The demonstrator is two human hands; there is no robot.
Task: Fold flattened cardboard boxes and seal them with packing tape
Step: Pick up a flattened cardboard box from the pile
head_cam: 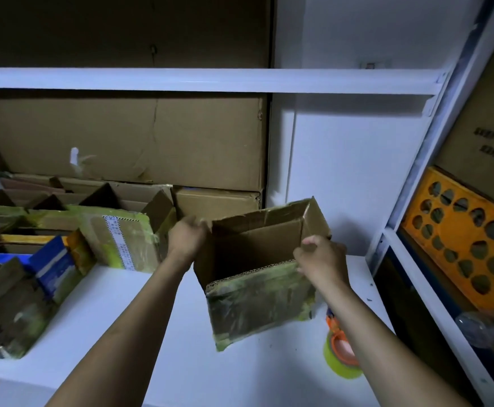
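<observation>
Cardboard box (259, 301), standing open, gripped at its rim by left hand (185, 235) and right hand (320, 255).

box (257, 277) on shelf (181, 362), tape (341, 356) right

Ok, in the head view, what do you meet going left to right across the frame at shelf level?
From the left: row of taped boxes → left hand → cardboard box → right hand → orange holed panel. The tape roll is left out, since it overlaps the right forearm.
</observation>
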